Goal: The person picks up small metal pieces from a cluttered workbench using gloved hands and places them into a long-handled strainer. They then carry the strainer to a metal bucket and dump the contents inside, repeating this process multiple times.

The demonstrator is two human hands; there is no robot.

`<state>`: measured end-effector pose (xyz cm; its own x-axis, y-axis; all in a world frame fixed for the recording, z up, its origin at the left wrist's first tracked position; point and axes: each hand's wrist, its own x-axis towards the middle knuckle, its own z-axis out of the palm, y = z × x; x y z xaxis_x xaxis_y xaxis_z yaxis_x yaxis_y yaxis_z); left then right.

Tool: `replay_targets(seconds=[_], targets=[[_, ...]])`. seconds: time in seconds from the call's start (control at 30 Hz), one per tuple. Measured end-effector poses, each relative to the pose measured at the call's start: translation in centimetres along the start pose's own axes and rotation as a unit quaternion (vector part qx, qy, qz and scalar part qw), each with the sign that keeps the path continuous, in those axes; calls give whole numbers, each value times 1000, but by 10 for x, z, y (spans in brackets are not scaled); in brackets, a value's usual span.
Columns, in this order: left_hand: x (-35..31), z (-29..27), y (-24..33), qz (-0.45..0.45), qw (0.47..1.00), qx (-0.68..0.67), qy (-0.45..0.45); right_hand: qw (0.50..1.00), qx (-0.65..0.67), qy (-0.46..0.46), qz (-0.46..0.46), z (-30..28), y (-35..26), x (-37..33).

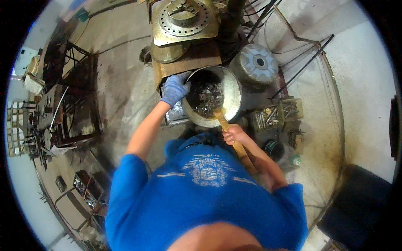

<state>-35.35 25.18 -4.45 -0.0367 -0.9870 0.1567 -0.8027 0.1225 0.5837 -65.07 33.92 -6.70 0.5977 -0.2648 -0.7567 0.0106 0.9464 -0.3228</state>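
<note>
In front of me is a round metal bucket [233, 90], its pale inner wall showing on the right side. Dark, small metal pieces [208, 98] lie in it, too jumbled to tell their kind. My left hand [176, 88], in a blue-grey knit glove, is closed on the bucket's left rim. My right hand [234, 134] is bare and wrapped round a flat wooden stick [223, 121]. The stick's far end reaches over the near rim into the bucket, beside the metal pieces. Its other end runs back under my right forearm.
Behind the bucket stands a machine with a round perforated table and chuck [184, 16]. A grey round metal drum [255, 65] is at the right. Boxes of metal parts [268, 118] sit below it. Dark metal racks [77, 113] line the left, and a black object [356, 205] lies lower right.
</note>
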Motion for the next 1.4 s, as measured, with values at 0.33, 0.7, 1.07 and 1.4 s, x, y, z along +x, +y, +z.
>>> replay_targets(seconds=[0.33,0.7,1.07,1.4], targets=[[4,3,-19,-48,995,-90,7,984,102,-145,17,-5,12,-3],[6,3,-2,-18,999,-28,-15,966,101,-216,103,-63,-2,22],[9,-2,11,8,999,-4,-41,999,-14,-33,-10,-34,-11,-8],[18,1,-6,17,1000,-3,-24,968,181,-174,10,-26,0,4]])
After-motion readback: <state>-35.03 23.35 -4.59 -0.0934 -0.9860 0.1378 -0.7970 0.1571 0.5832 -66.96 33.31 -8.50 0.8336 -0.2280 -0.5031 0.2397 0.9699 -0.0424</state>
